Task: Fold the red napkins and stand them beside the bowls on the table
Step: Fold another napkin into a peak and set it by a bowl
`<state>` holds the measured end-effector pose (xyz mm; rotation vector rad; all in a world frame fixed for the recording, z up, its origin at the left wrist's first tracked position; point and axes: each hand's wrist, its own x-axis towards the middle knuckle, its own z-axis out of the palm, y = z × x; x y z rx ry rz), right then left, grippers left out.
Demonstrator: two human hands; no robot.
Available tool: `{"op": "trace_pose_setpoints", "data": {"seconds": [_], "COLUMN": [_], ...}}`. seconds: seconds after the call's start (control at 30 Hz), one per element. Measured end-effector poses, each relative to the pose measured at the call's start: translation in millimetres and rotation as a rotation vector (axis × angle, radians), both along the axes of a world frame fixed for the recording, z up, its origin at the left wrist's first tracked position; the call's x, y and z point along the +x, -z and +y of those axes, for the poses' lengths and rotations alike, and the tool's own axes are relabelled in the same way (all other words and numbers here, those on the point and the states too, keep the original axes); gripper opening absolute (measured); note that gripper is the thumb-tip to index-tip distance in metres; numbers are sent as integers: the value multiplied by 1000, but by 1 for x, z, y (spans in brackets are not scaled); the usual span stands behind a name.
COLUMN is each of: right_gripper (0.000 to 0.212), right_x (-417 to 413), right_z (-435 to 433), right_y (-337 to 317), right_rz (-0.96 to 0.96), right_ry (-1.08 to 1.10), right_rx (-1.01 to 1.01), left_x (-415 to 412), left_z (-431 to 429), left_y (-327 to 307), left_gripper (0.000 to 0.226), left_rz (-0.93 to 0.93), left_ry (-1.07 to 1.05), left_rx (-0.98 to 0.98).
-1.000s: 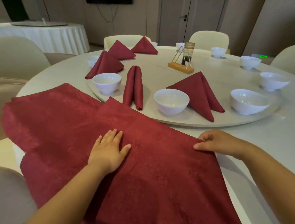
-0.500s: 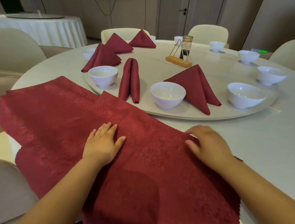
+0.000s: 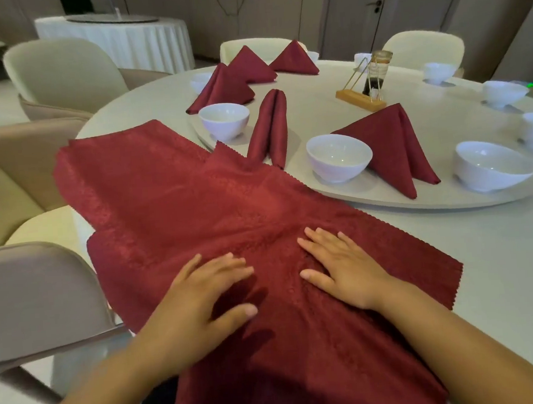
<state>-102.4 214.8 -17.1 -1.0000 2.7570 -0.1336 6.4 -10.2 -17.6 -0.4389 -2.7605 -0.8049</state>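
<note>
We are smoothing the top red napkin [image 3: 291,206] flat on the near side of the table [image 3: 505,294]. Our left hand [image 3: 202,289] and our right hand [image 3: 341,275] are both lying open on the cloth, close together, fingers straight, gripping nothing. The left hand is looking a bit blurry, so we cannot tell if it is pressing or floating just above. Another flat napkin [image 3: 123,181] is peeking out underneath. Farther off, a folded napkin [image 3: 391,147] is standing just beside a white bowl [image 3: 338,156]. We are thinking this is the very start of a new fold, since no crease is showing yet. Next we are probably needing to pinch a corner and bring it over to its partner, while one hand is holding the cloth down.
</note>
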Motion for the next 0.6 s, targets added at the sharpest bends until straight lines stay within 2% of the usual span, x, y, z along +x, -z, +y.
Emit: {"op": "trace_pose_setpoints", "data": {"seconds": [0.03,0.07,0.13,0.17,0.37,0.5,0.6], "right_gripper": [130,117,74,62,57,53,42], "right_x": [-4,-8,-12,-14,-8,10,26], "right_z": [-2,-4,-7,-9,-2,15,24], "right_y": [-1,-2,-5,-7,-15,-27,-36], "right_rz": [5,8,-3,-8,11,21,68], "right_ry": [2,2,15,29,83,91,73], "right_rx": [1,-3,-6,-4,-81,-245,-380], "left_x": [12,22,30,30,29,21,6], "left_z": [2,5,11,14,18,14,16], "left_y": [8,16,31,34,44,43,20], "left_gripper": [62,59,58,57,45,44,32], "left_rz": [25,38,26,18,77,154,229], "left_ry": [32,54,71,70,66,37,79], "left_rx": [-51,-103,-131,-117,28,144,126]}}
